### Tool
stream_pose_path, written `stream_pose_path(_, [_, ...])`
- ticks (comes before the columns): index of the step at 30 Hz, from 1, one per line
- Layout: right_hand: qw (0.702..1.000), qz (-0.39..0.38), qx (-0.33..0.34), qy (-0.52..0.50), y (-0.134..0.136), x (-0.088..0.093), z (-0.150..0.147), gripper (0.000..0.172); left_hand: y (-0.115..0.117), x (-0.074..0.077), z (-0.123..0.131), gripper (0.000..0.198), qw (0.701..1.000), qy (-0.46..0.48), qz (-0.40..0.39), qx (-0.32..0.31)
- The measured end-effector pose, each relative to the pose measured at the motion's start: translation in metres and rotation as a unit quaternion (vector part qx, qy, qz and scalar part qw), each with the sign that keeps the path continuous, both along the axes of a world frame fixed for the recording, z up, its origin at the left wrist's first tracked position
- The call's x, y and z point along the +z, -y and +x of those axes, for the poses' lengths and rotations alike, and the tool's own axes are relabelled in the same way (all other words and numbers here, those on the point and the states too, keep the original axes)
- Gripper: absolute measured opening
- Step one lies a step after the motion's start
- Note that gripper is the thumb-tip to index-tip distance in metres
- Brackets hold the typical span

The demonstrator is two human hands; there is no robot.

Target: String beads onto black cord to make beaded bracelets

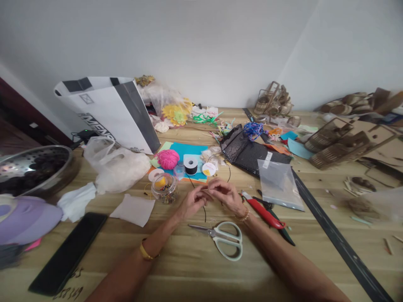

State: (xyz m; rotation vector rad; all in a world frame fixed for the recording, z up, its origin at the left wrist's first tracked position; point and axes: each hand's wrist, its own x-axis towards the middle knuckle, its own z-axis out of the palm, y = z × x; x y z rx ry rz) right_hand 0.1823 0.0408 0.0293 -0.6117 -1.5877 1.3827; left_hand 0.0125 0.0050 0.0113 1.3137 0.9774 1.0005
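My left hand (194, 200) and my right hand (225, 195) meet fingertip to fingertip over the middle of the table, both closed in a pinch. A thin black cord (205, 214) passes between them; one end hangs below the left hand, and another stretch runs up toward a white spool of black cord (190, 165). What exactly sits at the fingertips is too small to make out. Just below the hands lie scissors (226, 240) with pale green handles, blades pointing left. A glass jar of beads (164, 188) stands left of my left hand.
Red-handled pliers (266, 213) lie beside my right wrist, near a clear plastic bag (280, 184). A ball of pink yarn (168, 159) rests on blue sheets. Further left are a white plastic bag (116, 165), a black case (69, 251) and a metal bowl (63, 167).
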Motion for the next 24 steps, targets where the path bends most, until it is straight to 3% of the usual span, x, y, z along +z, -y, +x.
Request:
stream_pose_path(6, [0.998, 0.041, -0.039, 0.028, -0.003, 0.003, 0.0, 0.017, 0.002, 0.006, 0.003, 0.035, 0.999, -0.039, 0.001, 0.013])
stream_pose_path(10, [0.998, -0.038, -0.051, 0.025, -0.005, 0.006, 0.0, 0.022, 0.0, 0.004, 0.001, 0.013, 0.996, -0.079, 0.021, 0.045])
stream_pose_path(14, [0.992, -0.122, -0.038, 0.014, -0.007, 0.004, 0.001, 0.026, -0.001, -0.001, 0.0, 0.016, 0.99, -0.12, 0.046, 0.056])
stream_pose_path(22, [0.976, -0.209, 0.015, -0.057, -0.011, -0.001, 0.001, 0.027, -0.002, -0.001, -0.002, 0.015, 0.986, -0.126, 0.105, 0.019])
stream_pose_path(24, [0.972, -0.224, 0.017, -0.063, -0.012, -0.001, 0.002, 0.028, -0.005, -0.001, -0.005, 0.021, 0.981, -0.143, 0.124, 0.033])
